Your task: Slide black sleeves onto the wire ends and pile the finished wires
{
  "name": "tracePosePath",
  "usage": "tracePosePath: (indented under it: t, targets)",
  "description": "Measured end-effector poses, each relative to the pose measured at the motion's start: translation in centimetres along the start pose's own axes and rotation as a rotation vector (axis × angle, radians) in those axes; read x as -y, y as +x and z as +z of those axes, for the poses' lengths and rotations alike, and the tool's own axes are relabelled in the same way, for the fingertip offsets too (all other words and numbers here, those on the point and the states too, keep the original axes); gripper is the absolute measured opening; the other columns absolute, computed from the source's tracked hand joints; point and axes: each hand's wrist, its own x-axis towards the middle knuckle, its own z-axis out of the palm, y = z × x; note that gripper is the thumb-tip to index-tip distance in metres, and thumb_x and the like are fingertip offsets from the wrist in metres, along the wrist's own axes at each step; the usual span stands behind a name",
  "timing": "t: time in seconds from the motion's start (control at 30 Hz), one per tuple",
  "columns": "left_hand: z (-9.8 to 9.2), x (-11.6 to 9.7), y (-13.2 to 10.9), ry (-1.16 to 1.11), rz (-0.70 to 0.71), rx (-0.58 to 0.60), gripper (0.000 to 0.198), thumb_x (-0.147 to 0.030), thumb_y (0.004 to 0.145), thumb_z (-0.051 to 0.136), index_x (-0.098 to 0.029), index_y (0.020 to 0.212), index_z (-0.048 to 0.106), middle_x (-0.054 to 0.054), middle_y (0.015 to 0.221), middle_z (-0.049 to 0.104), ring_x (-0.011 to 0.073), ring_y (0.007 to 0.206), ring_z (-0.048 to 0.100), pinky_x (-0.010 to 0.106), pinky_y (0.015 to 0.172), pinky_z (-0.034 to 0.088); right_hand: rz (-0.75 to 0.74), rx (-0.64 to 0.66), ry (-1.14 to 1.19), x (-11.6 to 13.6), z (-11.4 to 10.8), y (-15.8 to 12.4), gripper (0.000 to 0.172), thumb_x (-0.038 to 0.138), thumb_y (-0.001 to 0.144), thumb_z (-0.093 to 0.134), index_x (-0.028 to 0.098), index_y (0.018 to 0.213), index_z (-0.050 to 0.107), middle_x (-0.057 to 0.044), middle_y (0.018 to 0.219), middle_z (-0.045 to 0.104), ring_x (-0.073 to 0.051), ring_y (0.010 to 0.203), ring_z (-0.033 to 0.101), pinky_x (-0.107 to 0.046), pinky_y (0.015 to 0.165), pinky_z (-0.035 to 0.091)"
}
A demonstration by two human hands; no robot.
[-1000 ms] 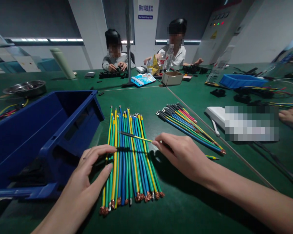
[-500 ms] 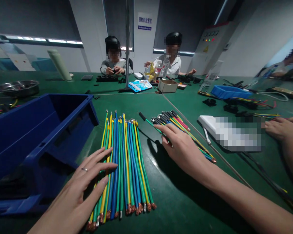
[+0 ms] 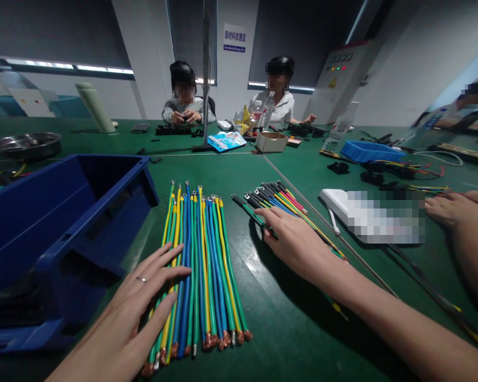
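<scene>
1. Pinching a slim green insulated wire with a black sleeve at its far end, the right hand has its thumb and forefinger closed on it; the sleeved end points away and to the left, just beside a fanned group of blue, yellow, green and red wires with black-sleeved ends.
2. Beneath the right forearm, a short yellow-and-green wire end shows; whether it belongs to the pinched wire cannot be told.
3. Spread loosely and grasping nothing, the left hand, a ring on one finger, lies over the left side of a long row of green, yellow and blue insulated wires. Metal lugs tip many of their far ends, and most near ends are bare copper strands.
4. Left of that row stands a deep blue plastic bin with dark contents that are hard to make out.
5. Right of the fanned group, on the green tabletop, sits a white, flat-sided object, partly blurred; a co-worker's hand rests near its right end.
6. Farther back are an open brown cardboard box, a blue-and-white packet and a shallow bright-blue tray.
</scene>
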Motion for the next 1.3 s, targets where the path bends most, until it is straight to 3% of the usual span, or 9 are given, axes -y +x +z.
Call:
tracePosePath:
  t: [0.4, 0.77, 0.93, 1.07, 1.3]
  targets:
    - [-0.8, -1.0, 0.1, 0.082, 0.092, -0.023, 0.037, -0.033, 0.101, 0.036, -0.042, 0.137, 0.036, -0.003, 0.158, 0.031, 0.0263, 0.145, 0.031, 0.063, 0.107, 0.036, 0.025, 0.002, -0.085, 0.2, -0.1, 0.0, 0.051, 0.011, 0.085, 0.044, 0.017, 0.136, 0.05, -0.011, 0.114, 0.064, -0.024, 0.097, 0.064, -0.035, 0.077, 0.047]
    - [-0.8, -1.0, 0.2, 0.075, 0.098, -0.055, 0.037, -0.032, 0.099, 0.04, -0.04, 0.135, 0.044, -0.004, 0.157, 0.035, 0.0281, 0.143, 0.035, 0.06, 0.106, 0.04, 0.238, -0.115, -0.174, -4.8, -2.5, 0.9, 0.038, 0.023, 0.09, 0.044, 0.019, 0.125, 0.056, -0.009, 0.106, 0.067, -0.024, 0.085, 0.064, -0.033, 0.067, 0.041]
    - [-0.7, -1.1, 0.3, 0.073, 0.112, -0.071, 0.036, -0.032, 0.099, 0.039, -0.039, 0.133, 0.046, -0.002, 0.156, 0.037, 0.029, 0.142, 0.037, 0.062, 0.105, 0.04, 0.376, -0.051, -0.223, -7.5, -2.9, 0.9, 0.029, 0.025, 0.092, 0.048, 0.017, 0.117, 0.062, -0.01, 0.102, 0.069, -0.024, 0.089, 0.065, -0.034, 0.072, 0.046]
    - [-0.8, -1.1, 0.5, 0.08, 0.119, -0.065, 0.035, -0.032, 0.099, 0.04, -0.038, 0.133, 0.046, -0.002, 0.155, 0.038, 0.0294, 0.142, 0.038, 0.062, 0.104, 0.041, 0.489, 0.062, -0.237, -8.9, -2.8, 1.0, 0.03, 0.036, 0.095, 0.057, 0.017, 0.118, 0.06, -0.008, 0.114, 0.064, -0.02, 0.097, 0.063, -0.041, 0.083, 0.053]
    - [-0.7, -1.2, 0.4, 0.089, 0.119, -0.063, 0.036, -0.031, 0.1, 0.037, -0.038, 0.136, 0.041, -0.001, 0.156, 0.036, 0.028, 0.143, 0.036, 0.063, 0.105, 0.038, 0.501, 0.174, -0.201, -9.8, -2.3, 1.4, 0.035, 0.036, 0.094, 0.059, 0.017, 0.123, 0.057, -0.009, 0.123, 0.06, -0.022, 0.103, 0.062, -0.043, 0.085, 0.054]
